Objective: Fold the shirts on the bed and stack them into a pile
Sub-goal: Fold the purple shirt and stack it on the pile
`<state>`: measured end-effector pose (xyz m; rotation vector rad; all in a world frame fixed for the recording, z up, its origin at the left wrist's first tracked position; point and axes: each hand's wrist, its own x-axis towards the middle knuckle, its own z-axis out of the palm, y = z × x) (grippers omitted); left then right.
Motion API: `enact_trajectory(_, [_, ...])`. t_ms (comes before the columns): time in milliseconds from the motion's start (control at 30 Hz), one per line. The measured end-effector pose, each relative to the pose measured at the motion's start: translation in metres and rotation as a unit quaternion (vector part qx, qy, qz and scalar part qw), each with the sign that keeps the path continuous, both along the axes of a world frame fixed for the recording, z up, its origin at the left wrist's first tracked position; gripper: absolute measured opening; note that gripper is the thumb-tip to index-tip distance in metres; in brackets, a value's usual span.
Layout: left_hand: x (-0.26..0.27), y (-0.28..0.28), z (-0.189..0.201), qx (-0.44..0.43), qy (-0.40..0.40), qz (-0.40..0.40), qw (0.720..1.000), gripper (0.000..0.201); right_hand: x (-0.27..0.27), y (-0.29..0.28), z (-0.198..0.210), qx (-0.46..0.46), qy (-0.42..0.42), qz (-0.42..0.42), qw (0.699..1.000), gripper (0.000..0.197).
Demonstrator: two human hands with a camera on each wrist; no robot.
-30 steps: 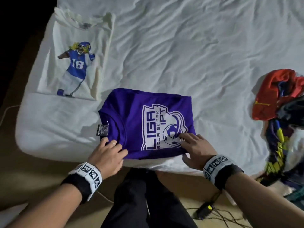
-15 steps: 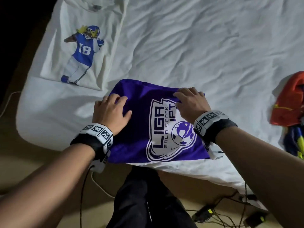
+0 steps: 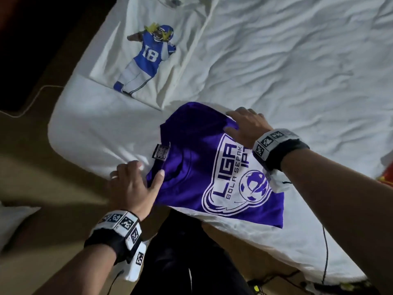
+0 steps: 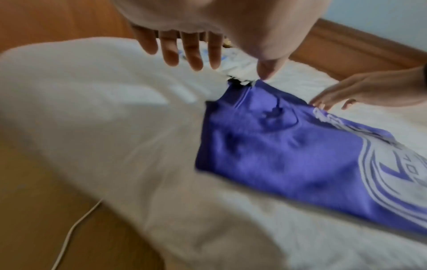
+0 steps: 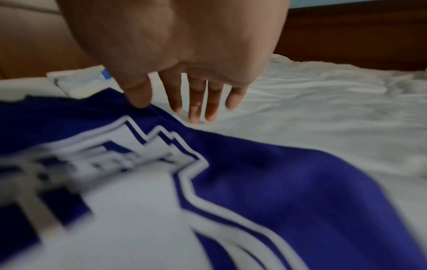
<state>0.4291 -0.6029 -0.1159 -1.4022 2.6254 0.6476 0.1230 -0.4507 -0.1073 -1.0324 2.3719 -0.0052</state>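
Folded purple shirt, printed with a white football-league crest, is seen lying at the near edge of the bed, its black neck label turned toward the bed's left corner. The left hand is placed at the shirt's collar end, fingers straight and spread over the white sheet, the thumb resting on the purple cloth; nothing is gripped. The right hand is laid at the shirt's far edge, above the crest, its fingers extended and slightly parted, tips touching the sheet just past the fabric while the thumb presses on the shirt. In the wrist views, both palms are shown open. A white shirt bearing a blue-uniformed player numbered 18 is laid out folded farther up the bed, toward the left, well apart from the purple one. A strip of red fabric is glimpsed at the right border. A white cable is seen trailing across the floor beside the bed.
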Motion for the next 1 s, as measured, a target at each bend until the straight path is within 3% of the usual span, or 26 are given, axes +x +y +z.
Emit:
enact_trajectory(100, [0.039,0.02,-0.013,0.162,-0.052,0.103,0.98,0.102,0.007,-0.03,-0.001,0.005,-0.083,0.009,0.996,0.071])
enact_trajectory(233, [0.039,0.048,-0.015,0.289,0.017,0.161,0.944,0.093,0.015,-0.043,-0.013,0.029,-0.138,-0.009,0.99,0.072])
enact_trajectory(333, [0.024,0.055,-0.02,0.285,0.063,0.207,0.934,0.071,0.016,-0.046,-0.015,0.034,-0.16,-0.011,0.987,0.06])
enact_trajectory(467, [0.009,0.047,-0.021,0.291,0.101,0.179,0.935,0.041,0.021,-0.042,-0.009,0.043,-0.169,0.013,0.985,0.031])
enact_trajectory(533, [0.002,0.042,-0.017,0.3,0.137,0.15,0.932,0.021,0.024,-0.039,-0.006,0.028,-0.167,0.018,0.985,0.029])
enact_trajectory(600, [-0.008,0.037,-0.006,0.315,0.188,0.149,0.918,0.013,0.027,-0.035,0.0,0.006,-0.172,0.011,0.985,0.029])
enact_trajectory(767, [-0.042,0.021,0.031,0.357,0.316,0.197,0.857,0.016,0.019,-0.028,0.03,-0.048,-0.181,-0.037,0.982,0.018])
enact_trajectory(867, [-0.063,-0.001,0.056,0.376,0.359,0.236,0.821,0.018,0.011,-0.028,0.053,-0.114,-0.185,-0.101,0.971,0.024])
enact_trajectory(933, [-0.075,-0.021,0.075,0.37,0.38,0.233,0.815,0.017,0.009,-0.031,0.07,-0.172,-0.19,-0.149,0.955,0.03])
enact_trajectory(1000, [-0.089,-0.045,0.098,0.337,0.39,0.202,0.832,0.014,0.012,-0.036,0.085,-0.237,-0.202,-0.198,0.929,0.027])
